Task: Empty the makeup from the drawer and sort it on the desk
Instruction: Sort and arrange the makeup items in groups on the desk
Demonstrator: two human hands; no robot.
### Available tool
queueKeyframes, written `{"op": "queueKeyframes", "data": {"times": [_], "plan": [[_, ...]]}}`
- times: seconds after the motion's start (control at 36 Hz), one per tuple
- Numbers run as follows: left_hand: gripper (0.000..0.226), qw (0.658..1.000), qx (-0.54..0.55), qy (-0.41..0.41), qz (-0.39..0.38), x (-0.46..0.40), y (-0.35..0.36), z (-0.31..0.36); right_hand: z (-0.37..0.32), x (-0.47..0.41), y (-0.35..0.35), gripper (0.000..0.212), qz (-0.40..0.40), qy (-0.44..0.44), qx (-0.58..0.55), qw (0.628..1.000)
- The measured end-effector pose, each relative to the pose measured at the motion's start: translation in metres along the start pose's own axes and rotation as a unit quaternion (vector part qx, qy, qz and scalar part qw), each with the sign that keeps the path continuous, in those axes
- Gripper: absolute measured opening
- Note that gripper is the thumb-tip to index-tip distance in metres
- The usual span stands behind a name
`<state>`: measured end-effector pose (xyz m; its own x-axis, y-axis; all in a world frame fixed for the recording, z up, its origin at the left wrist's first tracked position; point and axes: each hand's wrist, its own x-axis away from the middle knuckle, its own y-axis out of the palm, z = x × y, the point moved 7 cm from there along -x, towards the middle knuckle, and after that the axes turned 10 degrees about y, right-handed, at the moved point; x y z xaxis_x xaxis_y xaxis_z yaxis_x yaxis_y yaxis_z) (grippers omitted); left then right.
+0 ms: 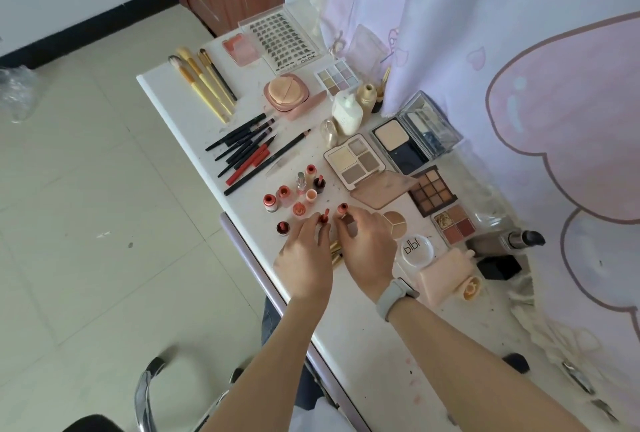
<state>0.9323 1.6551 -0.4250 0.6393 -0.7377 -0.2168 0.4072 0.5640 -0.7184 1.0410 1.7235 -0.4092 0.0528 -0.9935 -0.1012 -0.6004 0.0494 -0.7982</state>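
On the white desk [180, 99] stands a cluster of several small lip-colour bottles [284, 194] with red and pink caps. My left hand [304, 255] pinches a red-capped lip tube [324, 217] upright at the near edge of that cluster. My right hand [369, 248], with a grey wristband, holds another red-capped lip tube [343, 209] beside it. Gold tubes [335, 253] lie partly hidden under both hands. The drawer edge [242, 258] shows below the desk's front.
Brushes [204, 83] and dark pencils [247, 145] lie at the left. Eyeshadow palettes [355, 163], a powder compact [412, 144], a lash tray [282, 40], a puff case [287, 93] and bottles [346, 112] fill the far side. A pink curtain [502, 67] hangs right. A chair [152, 393] stands below.
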Motion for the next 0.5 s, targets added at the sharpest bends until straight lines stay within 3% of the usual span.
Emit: {"op": "queueKeyframes", "data": {"times": [0.36,0.5], "plan": [[0.026,1.0,0.007,0.016,-0.001,0.013,-0.014,-0.002,0.012,0.012,-0.006,0.031,-0.104,0.022,-0.004,0.994],[0.023,0.995,0.026,0.091,-0.027,0.034,-0.028,0.013,0.029,0.044,-0.046,0.023,-0.12,0.049,-0.075,0.989]]}}
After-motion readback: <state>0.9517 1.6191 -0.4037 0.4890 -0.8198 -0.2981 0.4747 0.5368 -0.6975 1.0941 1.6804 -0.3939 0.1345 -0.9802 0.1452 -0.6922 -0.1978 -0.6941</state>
